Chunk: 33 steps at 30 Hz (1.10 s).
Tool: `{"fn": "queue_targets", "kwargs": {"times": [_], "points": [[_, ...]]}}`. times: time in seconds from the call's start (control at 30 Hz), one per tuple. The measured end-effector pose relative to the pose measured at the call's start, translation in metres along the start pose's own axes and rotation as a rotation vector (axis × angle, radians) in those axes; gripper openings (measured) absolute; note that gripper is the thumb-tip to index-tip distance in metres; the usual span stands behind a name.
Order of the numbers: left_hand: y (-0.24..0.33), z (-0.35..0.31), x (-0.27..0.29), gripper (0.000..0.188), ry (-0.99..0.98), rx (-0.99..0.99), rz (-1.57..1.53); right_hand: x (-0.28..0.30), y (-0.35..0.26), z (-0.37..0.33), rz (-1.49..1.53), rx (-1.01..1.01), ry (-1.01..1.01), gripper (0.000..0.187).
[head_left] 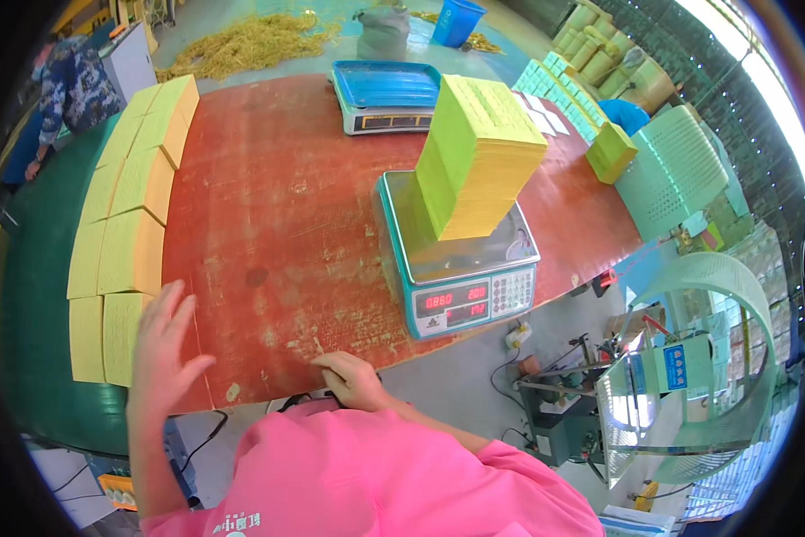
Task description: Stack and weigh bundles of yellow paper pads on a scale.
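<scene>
My worn red-brown table (286, 224) carries two weighing scales (456, 268), the near one under a tall yellow paper stack (483, 161), a row of yellow stacks (129, 224) along its left edge

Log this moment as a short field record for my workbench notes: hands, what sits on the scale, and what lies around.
left hand: open, fingers spread, raised over the table's left part, by the row of flat yellow paper stacks
right hand: resting on the near edge of the worn red-brown table, holding nothing
near digital scale: bears a tall, leaning stack of yellow-green sheets; red display lit
far scale: blue tray on top, no load
table's right edge: small yellow-green block beside a pale green plastic chair
</scene>
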<state>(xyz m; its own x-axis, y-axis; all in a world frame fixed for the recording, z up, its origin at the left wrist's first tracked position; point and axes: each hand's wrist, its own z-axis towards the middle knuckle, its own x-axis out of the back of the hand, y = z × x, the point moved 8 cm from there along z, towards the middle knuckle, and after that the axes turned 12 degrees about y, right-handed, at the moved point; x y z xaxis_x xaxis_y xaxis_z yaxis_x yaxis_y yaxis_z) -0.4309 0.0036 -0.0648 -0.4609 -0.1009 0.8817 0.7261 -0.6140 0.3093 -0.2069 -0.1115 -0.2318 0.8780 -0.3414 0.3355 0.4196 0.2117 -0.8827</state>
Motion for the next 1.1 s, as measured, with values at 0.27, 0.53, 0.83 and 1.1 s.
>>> {"fn": "queue_targets", "kwargs": {"times": [0.27,0.53,0.83,1.1], "points": [[0.057,0.049,-0.032,0.059,0.060,-0.144,-0.013,0.088,0.040,-0.017,-0.092,-0.174,0.035,0.016],[-0.069,-0.070,0.015,0.038,0.136,0.358,0.231,0.089,0.053,-0.012,0.171,-0.280,-0.013,0.015],[-0.127,-0.120,0.033,0.042,0.066,0.236,0.381,0.021,0.037,-0.008,0.146,-0.180,-0.177,0.015],[-0.144,-0.118,0.039,0.029,-0.026,0.136,0.292,-0.020,0.010,-0.016,0.149,-0.185,-0.103,0.015]]}}
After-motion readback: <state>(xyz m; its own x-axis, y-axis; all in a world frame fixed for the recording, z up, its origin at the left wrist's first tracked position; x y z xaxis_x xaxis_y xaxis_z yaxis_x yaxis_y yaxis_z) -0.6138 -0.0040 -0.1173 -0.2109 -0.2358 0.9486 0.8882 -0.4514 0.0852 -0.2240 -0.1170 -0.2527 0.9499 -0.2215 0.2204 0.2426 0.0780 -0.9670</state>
